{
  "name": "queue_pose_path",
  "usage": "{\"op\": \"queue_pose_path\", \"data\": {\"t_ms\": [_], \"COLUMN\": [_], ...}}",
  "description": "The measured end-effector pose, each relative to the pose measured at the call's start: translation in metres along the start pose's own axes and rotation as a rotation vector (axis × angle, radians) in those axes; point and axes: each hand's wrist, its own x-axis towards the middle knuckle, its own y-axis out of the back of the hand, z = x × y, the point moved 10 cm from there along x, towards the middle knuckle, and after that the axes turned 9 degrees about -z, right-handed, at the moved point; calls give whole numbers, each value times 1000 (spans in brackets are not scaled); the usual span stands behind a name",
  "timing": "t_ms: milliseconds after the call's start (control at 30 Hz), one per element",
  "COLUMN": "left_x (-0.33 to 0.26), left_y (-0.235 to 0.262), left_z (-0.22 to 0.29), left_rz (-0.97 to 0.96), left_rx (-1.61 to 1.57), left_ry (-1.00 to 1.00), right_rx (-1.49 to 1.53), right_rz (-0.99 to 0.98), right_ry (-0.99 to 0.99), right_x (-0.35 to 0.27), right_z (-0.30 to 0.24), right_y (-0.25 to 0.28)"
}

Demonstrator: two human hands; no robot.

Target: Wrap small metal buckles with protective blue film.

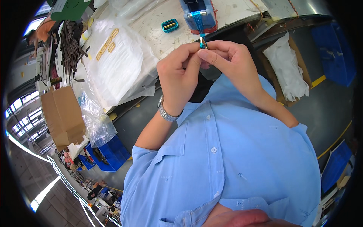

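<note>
My left hand (181, 70) and my right hand (234, 62) meet at the table's front edge, fingertips pinched together. Between them is a small shiny metal piece (203, 42), partly covered by blue film; fingers hide much of it. A strip of glossy blue film (198, 23) stretches from that piece up to a blue-grey tape dispenser (208, 24) just beyond. Left of the dispenser lies a rectangular buckle-like frame (170, 25) with blue around its rim and a gold bar inside.
Several gold metal frames (107, 44) rest on white sheeting (117, 72) at the left. Dark straps (71, 47) hang in a bundle beyond. A cardboard box (63, 117) and blue bin (109, 153) stand lower left. On the right, a carton (298, 56) holds white wrapping (287, 68).
</note>
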Motion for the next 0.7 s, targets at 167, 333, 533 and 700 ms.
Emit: {"op": "queue_pose_path", "data": {"t_ms": [167,333,533,700], "left_x": [33,50,56,63], "left_y": [-15,-16,-13,-9], "left_z": [-37,-54,-59,-50], "left_rz": [-296,-471,-626,-667], "left_rx": [-434,-503,-433,-413], "left_ry": [364,496,574,599], "right_rx": [-67,-149,-196,-268], "right_rz": [-23,-115,-166,-209], "right_ry": [62,6,212,255], "right_x": [8,19,34,39], "right_z": [6,7,-17,-26], "right_y": [6,14,15,8]}}
